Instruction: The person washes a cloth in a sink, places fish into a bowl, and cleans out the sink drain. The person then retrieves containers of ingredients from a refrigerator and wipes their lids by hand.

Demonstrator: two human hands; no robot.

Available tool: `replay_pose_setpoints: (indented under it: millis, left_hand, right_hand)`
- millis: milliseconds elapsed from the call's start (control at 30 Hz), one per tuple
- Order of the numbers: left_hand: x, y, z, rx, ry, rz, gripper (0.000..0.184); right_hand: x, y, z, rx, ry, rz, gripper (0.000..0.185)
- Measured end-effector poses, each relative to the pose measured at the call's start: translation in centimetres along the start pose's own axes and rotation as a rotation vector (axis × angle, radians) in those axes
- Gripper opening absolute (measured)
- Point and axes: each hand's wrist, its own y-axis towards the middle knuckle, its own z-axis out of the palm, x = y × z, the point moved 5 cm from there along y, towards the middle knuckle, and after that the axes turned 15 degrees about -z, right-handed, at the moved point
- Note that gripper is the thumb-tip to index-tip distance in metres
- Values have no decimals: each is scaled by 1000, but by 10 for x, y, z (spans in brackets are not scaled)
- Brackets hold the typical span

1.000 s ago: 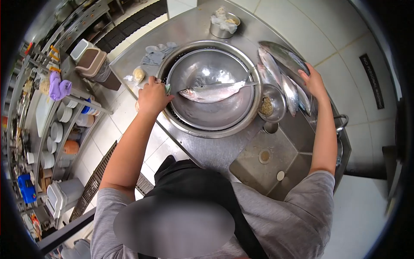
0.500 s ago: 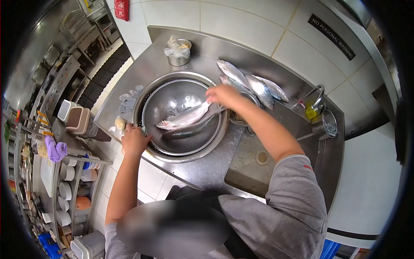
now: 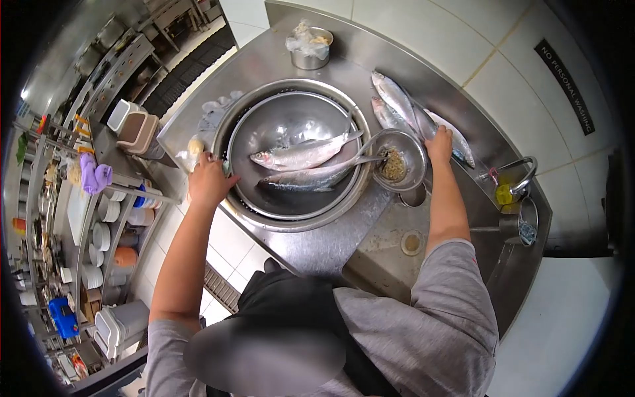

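Observation:
Two silver fish (image 3: 305,153) lie side by side in a steel mixing bowl (image 3: 291,112), their tails at its right rim. This bowl sits inside a larger metal basin (image 3: 228,126). My left hand (image 3: 210,178) grips the basin's left edge, thumb on the rim. My right hand (image 3: 439,142) closes around a fish in the group of several whole fish (image 3: 393,96) on the steel counter; my fingers partly hide it. Between bowl and right hand, a small metal bowl (image 3: 402,149) holds brownish bits.
A metal pot (image 3: 311,56) with a plastic bag stands behind the basin. A grey cloth (image 3: 217,112) lies left of it. At right are a faucet (image 3: 526,175), a yellow bottle (image 3: 504,194) and a metal container (image 3: 522,228). The sink (image 3: 377,255) lies in front.
My right hand has let go of the fish in the mixing bowl and moved right to the fish on the counter. My left hand stays at the basin's edge. The view has shifted.

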Motion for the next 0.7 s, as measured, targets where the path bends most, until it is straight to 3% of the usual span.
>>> replay_pose_setpoints:
  millis: [133, 233, 367, 400, 467, 500, 533, 567, 600, 633, 667, 700]
  left_hand:
    - [1, 0, -2, 3, -44, 11, 52]
    - [1, 0, -1, 1, -49, 23, 50]
    - [2, 2, 0, 5, -60, 58, 49]
    - [1, 2, 0, 0, -64, 80, 49]
    - [2, 3, 1, 10, -63, 55, 49]
    - [0, 1, -4, -9, -62, 68, 49]
    - [0, 1, -3, -20, -64, 82, 49]
    - [1, 2, 0, -19, -65, 79, 49]
    - [2, 4, 1, -17, -64, 73, 50]
    - [1, 3, -2, 11, -66, 49, 50]
    - [1, 4, -1, 3, -62, 53, 50]
    - [1, 4, 0, -14, -57, 59, 50]
  right_hand:
    - [-5, -5, -27, 53, -30, 64, 55]
    - [11, -2, -93, -42, -36, -50, 58]
    - [90, 0, -167, -38, 69, -548, 50]
    - [112, 2, -164, 120, 278, -552, 58]
    - [170, -7, -151, 198, 248, -821, 58]
    - [210, -28, -159, 537, 536, -566, 45]
    - [236, -35, -130, 570, 478, -718, 34]
    - [260, -37, -102, 662, 492, -575, 32]
    - [283, -51, -95, 577, 597, -651, 41]
    - [301, -59, -89, 644, 560, -729, 32]
    - [319, -68, -76, 282, 226, -1375, 23]
    - [320, -62, -82, 182, 281, -1326, 24]
